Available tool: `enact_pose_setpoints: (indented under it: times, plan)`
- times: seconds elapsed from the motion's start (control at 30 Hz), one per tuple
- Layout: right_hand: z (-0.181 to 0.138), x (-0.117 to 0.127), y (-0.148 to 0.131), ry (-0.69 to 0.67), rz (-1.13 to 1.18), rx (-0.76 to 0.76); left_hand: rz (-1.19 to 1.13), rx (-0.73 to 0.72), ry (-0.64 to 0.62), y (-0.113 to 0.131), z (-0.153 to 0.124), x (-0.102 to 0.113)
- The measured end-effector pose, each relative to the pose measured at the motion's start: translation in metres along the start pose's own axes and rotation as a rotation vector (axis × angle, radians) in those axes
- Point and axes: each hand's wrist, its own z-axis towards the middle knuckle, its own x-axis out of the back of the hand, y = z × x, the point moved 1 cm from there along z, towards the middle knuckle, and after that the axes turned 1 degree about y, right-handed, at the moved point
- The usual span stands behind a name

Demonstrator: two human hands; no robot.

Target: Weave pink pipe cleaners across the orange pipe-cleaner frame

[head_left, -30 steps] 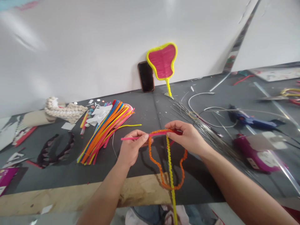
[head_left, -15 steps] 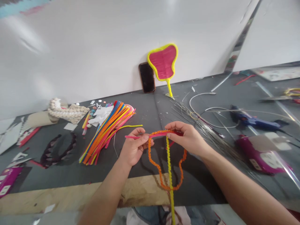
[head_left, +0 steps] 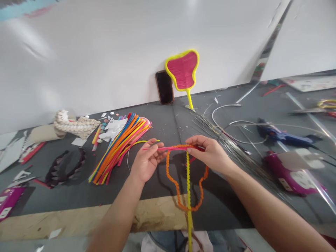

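An orange pipe-cleaner frame [head_left: 178, 189] on a yellow twisted stem [head_left: 188, 206] hangs in front of me over the table's near edge. My right hand [head_left: 210, 154] is closed, pinching the frame's top together with a pink pipe cleaner [head_left: 168, 148]. My left hand [head_left: 147, 161] is at the pink strand's free left end, fingers loosely curled with the strand running between their tips.
A bundle of coloured pipe cleaners [head_left: 120, 145] lies left of my hands. A finished pink and yellow fan [head_left: 182, 71] and a phone [head_left: 164, 86] lean on the wall. Thin wires [head_left: 231, 147], a blue glue gun [head_left: 283, 136] and a magenta tool [head_left: 291, 171] lie to the right. Scraps sit far left.
My left hand has loosened its pinch and slid left along the pink strand, fingers opening a little. The right hand and frame have barely moved.
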Motion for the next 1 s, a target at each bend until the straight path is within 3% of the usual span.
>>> enact_pose_setpoints:
  times: [0.1, 0.2, 0.27, 0.4, 0.5, 0.6, 0.77, 0.83, 1.0]
  plan:
    - [0.001, 0.000, 0.002, 0.017, -0.047, 0.011, 0.070, -0.227, 0.163, 0.016, 0.006, 0.014]
    - [0.001, -0.002, 0.005, 0.004, -0.107, 0.022, 0.381, -0.730, 0.345, 0.028, -0.004, 0.014]
    - [-0.001, -0.005, 0.006, -0.014, -0.160, 0.055, 0.737, -0.915, 0.281, 0.028, -0.016, 0.000]
    - [-0.008, -0.014, 0.003, -0.050, -0.248, 0.181, 1.373, -0.824, -0.099, 0.014, -0.031, -0.038]
    - [-0.011, -0.018, -0.001, -0.070, -0.284, 0.245, 1.561, -0.667, -0.215, 0.004, -0.027, -0.049]
    - [-0.008, -0.013, -0.002, -0.079, -0.323, 0.276, 1.614, -0.552, -0.209, 0.000, -0.020, -0.040]
    - [0.001, 0.003, 0.001, 0.028, -0.381, 0.248, 1.648, -0.464, -0.194, -0.004, -0.016, -0.017]
    - [0.002, 0.004, 0.005, -0.004, -0.419, 0.268, 1.640, -0.434, -0.205, -0.005, -0.015, -0.011]
    - [0.004, -0.005, 0.017, -0.058, -0.640, 0.424, 1.690, -0.540, -0.137, -0.009, -0.010, -0.003]
